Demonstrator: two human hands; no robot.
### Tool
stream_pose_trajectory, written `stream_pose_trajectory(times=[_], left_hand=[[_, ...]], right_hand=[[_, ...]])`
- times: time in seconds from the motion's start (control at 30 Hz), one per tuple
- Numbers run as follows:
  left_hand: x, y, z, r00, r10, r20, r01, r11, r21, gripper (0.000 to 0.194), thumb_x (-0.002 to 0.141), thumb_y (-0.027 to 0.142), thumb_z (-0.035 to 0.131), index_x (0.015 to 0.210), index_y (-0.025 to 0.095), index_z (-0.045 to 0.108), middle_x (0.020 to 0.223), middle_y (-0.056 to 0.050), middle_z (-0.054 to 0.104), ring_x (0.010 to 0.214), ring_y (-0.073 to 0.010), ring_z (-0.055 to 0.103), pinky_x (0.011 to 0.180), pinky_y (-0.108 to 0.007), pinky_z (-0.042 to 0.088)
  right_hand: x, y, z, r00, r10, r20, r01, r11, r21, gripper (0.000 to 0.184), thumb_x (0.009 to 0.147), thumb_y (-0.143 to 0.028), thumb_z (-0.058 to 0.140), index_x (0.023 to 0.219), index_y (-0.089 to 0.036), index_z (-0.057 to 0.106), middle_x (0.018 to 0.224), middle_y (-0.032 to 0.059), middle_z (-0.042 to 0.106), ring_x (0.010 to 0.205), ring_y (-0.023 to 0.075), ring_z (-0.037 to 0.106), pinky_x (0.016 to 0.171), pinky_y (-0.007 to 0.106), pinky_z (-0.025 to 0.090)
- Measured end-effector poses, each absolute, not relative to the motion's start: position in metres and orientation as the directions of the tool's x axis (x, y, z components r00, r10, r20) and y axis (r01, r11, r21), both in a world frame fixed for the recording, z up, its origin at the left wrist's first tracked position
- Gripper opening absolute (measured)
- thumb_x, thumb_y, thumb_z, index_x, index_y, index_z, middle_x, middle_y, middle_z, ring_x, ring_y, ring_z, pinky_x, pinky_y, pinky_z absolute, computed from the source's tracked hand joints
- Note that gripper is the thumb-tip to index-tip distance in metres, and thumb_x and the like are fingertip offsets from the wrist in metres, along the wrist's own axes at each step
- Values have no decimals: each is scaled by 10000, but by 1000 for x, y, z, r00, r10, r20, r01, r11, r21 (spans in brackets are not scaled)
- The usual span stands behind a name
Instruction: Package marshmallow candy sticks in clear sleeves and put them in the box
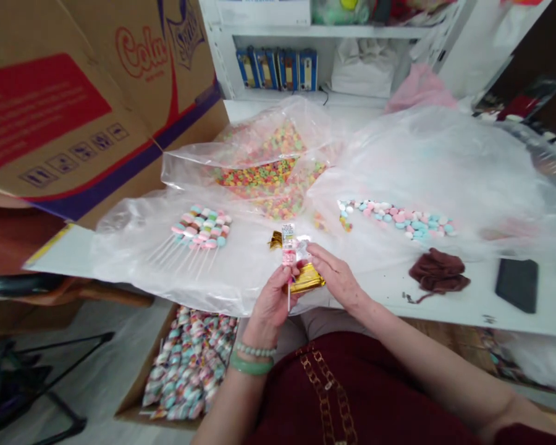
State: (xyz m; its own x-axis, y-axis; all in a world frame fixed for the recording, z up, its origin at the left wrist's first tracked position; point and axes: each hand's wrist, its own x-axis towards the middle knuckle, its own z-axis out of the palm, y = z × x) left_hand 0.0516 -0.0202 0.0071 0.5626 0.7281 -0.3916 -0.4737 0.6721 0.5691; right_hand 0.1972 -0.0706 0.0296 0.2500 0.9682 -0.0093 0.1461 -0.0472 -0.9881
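My left hand [273, 300] is closed around the white stick of a wrapped marshmallow skewer [288, 256], held upright, with a printed label near its top. A bundle of gold twist ties [306, 279] lies against that hand, between both palms. My right hand [336, 275] reaches in from the right with its fingers stretched out, their tips beside a shiny silvery piece of wrapping [303, 247]. Its thumb is hidden. Just behind the skewer is another gold strip bundle [275, 240]. Several unwrapped marshmallow skewers [202, 230] lie to the left on the plastic sheet [245, 272].
Bags of colourful ring-shaped pieces [278, 173] and pastel marshmallows [412, 219] lie behind. At right are a brown cloth [438, 271] and a dark phone-like slab [516, 284]. A large cardboard box [97, 93] stands left; a carton of wrapped skewers [192, 364] is below the table.
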Motion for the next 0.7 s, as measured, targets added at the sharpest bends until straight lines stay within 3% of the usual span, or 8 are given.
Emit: stream_pose_trajectory(times=[0.07,0.17,0.27,0.33,0.4,0.53,0.63,0.7], left_hand=[[60,-24,7,579,704,-412,-507,706,494,171,688,271,732,679,139,624,829,-23,674,816,-186,626,796,-398,521],[67,-24,7,563,703,-434,-541,711,450,150,731,256,693,684,136,616,934,-50,682,899,-236,630,767,-439,538],[72,-20,8,528,706,-472,-569,707,421,110,793,222,620,720,141,627,939,-47,687,853,-202,643,699,-364,556],[74,-17,10,492,693,-526,-570,714,407,86,813,183,589,758,146,644,837,-28,692,728,-133,638,661,-268,547],[74,-16,14,449,693,-564,-533,715,454,49,789,162,614,763,151,654,763,-9,686,656,-96,619,639,-205,528],[75,-11,19,412,753,-513,-349,651,674,140,614,221,770,670,168,653,777,19,684,710,-134,623,647,-224,536],[87,-15,23,492,731,-473,-153,608,779,227,537,265,814,702,182,684,778,13,684,728,-150,619,634,-217,524],[100,-27,28,565,670,-481,-42,606,794,244,544,274,811,743,188,699,815,-3,692,792,-175,627,660,-230,521]], right_hand=[[201,-68,32,236,972,-18,135,-52,-990,438,853,-464,466,1173,-198,602,1308,50,542,1228,188,466,1073,345,314],[207,-66,35,357,933,-30,95,-68,-993,498,873,-460,424,1285,-192,504,1354,60,494,1249,188,440,1054,345,336],[202,-67,38,344,939,23,166,-37,-985,541,882,-465,404,1345,-186,420,1400,70,431,1294,194,373,1067,335,304],[195,-70,41,231,972,46,205,-2,-979,495,883,-446,413,1304,-186,451,1322,75,501,1234,194,435,1027,318,345],[192,-72,44,235,970,60,226,5,-974,436,884,-400,426,1265,-194,472,1239,69,551,1138,179,501,974,300,384],[216,-76,46,288,957,-43,278,-126,-952,535,755,-360,612,1260,-241,478,1159,22,592,953,162,571,817,253,444],[242,-90,48,154,958,-244,360,-284,-889,314,707,-303,609,1010,-229,645,849,-30,653,758,143,586,635,210,429],[253,-107,48,179,933,-313,425,-360,-830,180,699,-259,566,834,-210,674,702,-32,621,691,138,566,576,206,397]])
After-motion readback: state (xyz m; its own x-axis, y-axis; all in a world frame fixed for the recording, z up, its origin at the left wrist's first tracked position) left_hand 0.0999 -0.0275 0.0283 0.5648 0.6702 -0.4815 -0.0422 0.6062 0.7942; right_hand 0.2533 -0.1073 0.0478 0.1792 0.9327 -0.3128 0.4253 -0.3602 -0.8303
